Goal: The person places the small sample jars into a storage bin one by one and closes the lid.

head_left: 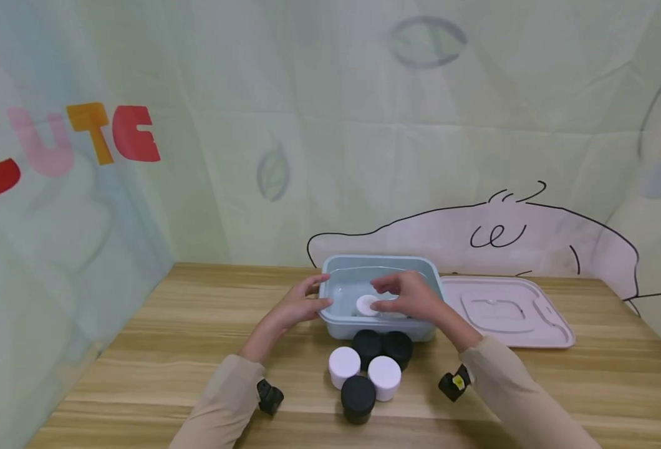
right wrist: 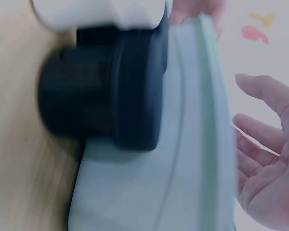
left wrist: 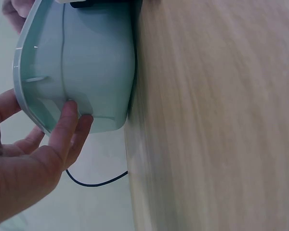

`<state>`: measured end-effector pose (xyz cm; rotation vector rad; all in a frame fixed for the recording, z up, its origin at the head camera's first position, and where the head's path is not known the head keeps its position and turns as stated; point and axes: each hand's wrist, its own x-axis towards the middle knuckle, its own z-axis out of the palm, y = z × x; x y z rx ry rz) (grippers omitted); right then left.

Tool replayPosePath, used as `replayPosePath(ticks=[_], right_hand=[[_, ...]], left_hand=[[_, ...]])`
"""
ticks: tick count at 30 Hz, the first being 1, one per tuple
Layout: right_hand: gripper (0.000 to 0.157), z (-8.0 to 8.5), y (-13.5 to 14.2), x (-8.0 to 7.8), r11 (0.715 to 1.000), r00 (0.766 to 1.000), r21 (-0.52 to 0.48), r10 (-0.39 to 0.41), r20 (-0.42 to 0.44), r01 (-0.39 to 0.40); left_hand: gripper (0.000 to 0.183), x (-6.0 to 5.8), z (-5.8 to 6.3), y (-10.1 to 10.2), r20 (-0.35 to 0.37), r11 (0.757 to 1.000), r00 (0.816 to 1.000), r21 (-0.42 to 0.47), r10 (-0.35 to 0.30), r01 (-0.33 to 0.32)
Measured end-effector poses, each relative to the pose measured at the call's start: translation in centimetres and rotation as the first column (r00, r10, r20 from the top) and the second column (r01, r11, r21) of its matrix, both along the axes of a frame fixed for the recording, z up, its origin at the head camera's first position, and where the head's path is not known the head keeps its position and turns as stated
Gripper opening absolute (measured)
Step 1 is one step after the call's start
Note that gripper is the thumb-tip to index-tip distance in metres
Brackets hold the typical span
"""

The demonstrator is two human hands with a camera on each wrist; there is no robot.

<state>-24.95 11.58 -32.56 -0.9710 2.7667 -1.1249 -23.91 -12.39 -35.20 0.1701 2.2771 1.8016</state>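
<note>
A light blue plastic box [head_left: 378,329] stands on the table. My left hand [head_left: 299,302] grips its left end, with fingertips against the outer wall [left wrist: 98,62] in the left wrist view. Over the inside of the box is my right hand [head_left: 411,296], its fingers spread and holding nothing. A white round-lidded jar [head_left: 366,305] sits in the box near the right thumb; part of another thing beside it is hidden by that hand. In front of the box are black jars [head_left: 358,398] and white jars [head_left: 384,376], close together.
A pale lilac lid [head_left: 504,312] lies flat to the right of the box. The wooden table [head_left: 156,349] runs up to a printed cloth backdrop [head_left: 241,125] behind the box. Each wrist wears a small black camera [head_left: 270,396].
</note>
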Motion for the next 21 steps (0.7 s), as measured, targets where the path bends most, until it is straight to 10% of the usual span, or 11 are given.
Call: replayPosePath(ticks=[21], right_hand=[[0.044,0.0,1.5,7.9,0.961,0.969,-0.234,0.19,0.159,-0.15]], left_hand=[[0.054,0.0,0.0,-0.1,0.002,1.0,1.0,0.001,-0.016,0.016]])
